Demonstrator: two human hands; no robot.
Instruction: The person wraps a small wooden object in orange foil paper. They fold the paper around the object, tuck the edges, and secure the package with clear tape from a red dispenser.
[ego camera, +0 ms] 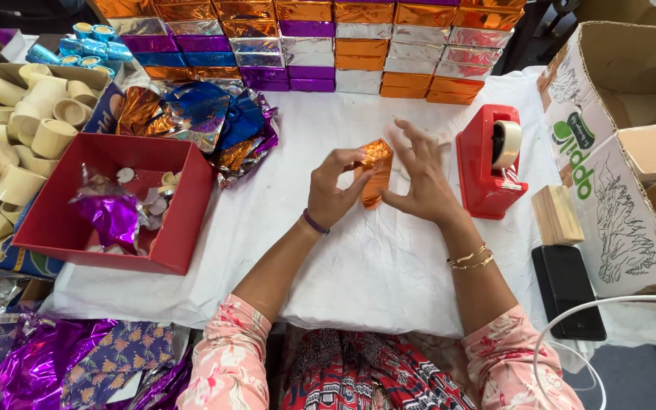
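Both hands met above the middle of the white-clothed worktop (389, 258): the left hand (329, 193) pinched the small orange foil-wrapped box (375, 171) at its left edge, while the right hand (421, 182) pressed its thumb and forefinger on the box's right side, other fingers spread. Just right stood one red plastic tape dispenser (484, 163). Left lay one red open cardboard tray (180, 220) holding purple foil. Behind, stacked orange, silver, purple and blue foil-wrapped boxes (309, 45) formed a wall, too many to count surely.

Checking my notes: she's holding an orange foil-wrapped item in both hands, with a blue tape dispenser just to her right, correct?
Not quite. The tape dispenser is red, not blue, as the head view shows. The rest holds: both hands, left hand and right hand, hold the orange foil-wrapped item, dispenser to her right.
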